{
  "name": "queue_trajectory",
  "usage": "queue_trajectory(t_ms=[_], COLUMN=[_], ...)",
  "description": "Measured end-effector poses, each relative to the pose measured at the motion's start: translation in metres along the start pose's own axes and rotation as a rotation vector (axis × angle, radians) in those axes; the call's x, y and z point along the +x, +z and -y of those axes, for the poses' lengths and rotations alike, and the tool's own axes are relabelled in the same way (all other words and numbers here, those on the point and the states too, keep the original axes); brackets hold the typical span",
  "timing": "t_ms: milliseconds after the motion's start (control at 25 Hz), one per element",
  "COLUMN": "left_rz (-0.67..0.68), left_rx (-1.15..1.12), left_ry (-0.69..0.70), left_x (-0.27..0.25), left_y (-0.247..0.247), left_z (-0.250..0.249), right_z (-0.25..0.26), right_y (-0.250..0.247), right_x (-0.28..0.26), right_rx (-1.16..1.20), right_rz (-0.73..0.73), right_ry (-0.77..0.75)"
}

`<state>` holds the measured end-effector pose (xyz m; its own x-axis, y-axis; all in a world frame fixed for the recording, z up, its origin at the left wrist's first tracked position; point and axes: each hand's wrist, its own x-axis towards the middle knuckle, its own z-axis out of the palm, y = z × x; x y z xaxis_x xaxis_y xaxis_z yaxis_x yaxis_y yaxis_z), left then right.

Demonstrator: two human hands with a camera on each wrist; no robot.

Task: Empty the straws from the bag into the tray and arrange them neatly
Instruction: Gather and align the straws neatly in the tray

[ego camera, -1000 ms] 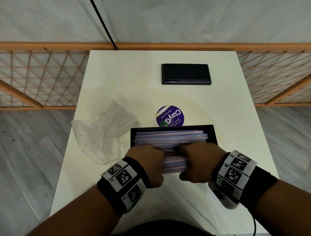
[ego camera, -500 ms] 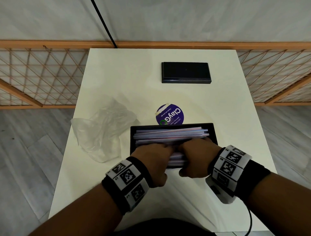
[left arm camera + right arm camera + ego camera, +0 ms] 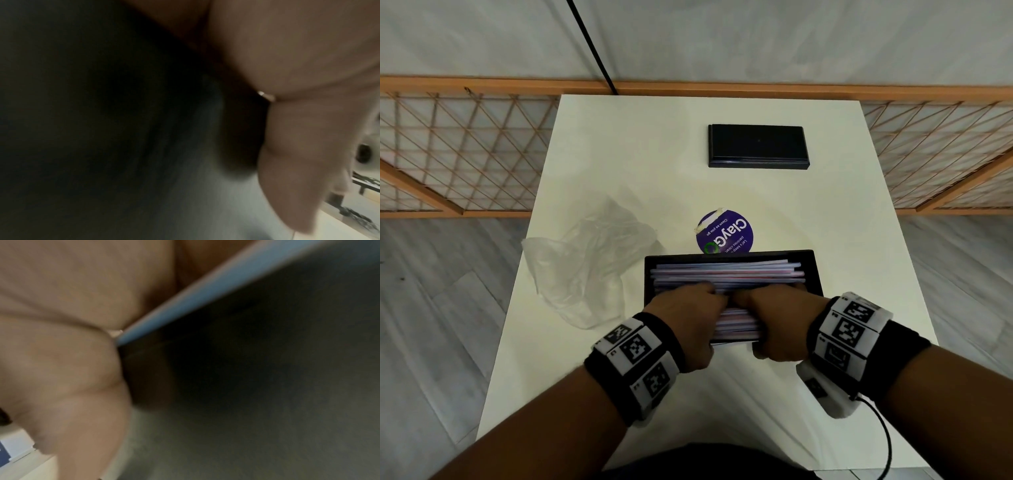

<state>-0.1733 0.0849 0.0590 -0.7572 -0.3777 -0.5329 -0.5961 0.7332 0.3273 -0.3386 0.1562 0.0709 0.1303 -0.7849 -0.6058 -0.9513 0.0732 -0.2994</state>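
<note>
A black tray [image 3: 729,255] sits on the white table near me, filled with a pile of pastel straws [image 3: 729,274] lying left to right. My left hand [image 3: 688,310] and right hand [image 3: 780,317] lie side by side on the near half of the pile, knuckles up. Their fingers curl over the straws and the thumbs sit at the tray's near edge. The hands hide the near straws and the near rim. The right wrist view is blurred and shows a pale blue straw [image 3: 205,288] against my palm. In the left wrist view, only my thumb [image 3: 298,162] stands out of the dark.
The crumpled clear plastic bag [image 3: 585,270] lies left of the tray. A round purple sticker [image 3: 726,233] is just beyond the tray, and a black box [image 3: 756,145] sits further back. Wooden lattice rails flank the table [image 3: 842,222] on both sides.
Both hands have edged slightly away from me over the tray, pressing the near straws in closer to the rest. The bag and box have not moved.
</note>
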Motion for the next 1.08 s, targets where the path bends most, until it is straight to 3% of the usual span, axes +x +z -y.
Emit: queue_trajectory(t_ms=[240, 440, 800, 960, 1080], left_rz=[0.040, 0.072, 0.184, 0.227, 0.252], left_rx=[0.031, 0.086, -0.027, -0.130, -0.154], left_ry=[-0.028, -0.114, -0.191, -0.220, -0.206], left_x=[0.002, 0.002, 0.010, 0.015, 0.014], left_y=[-0.001, -0.004, -0.010, -0.016, -0.017], left_z=[-0.002, -0.004, -0.006, -0.005, -0.006], right_z=[0.001, 0.001, 0.008, 0.008, 0.014], right_y=[-0.003, -0.001, -0.005, -0.010, -0.009], right_x=[0.000, 0.001, -0.005, -0.003, 0.005], right_rx=[-0.006, -0.102, -0.006, -0.128, 0.014], right_rz=[0.019, 0.012, 0.017, 0.037, 0.092], right_ry=[-0.025, 0.084, 0.074, 0.154, 0.110])
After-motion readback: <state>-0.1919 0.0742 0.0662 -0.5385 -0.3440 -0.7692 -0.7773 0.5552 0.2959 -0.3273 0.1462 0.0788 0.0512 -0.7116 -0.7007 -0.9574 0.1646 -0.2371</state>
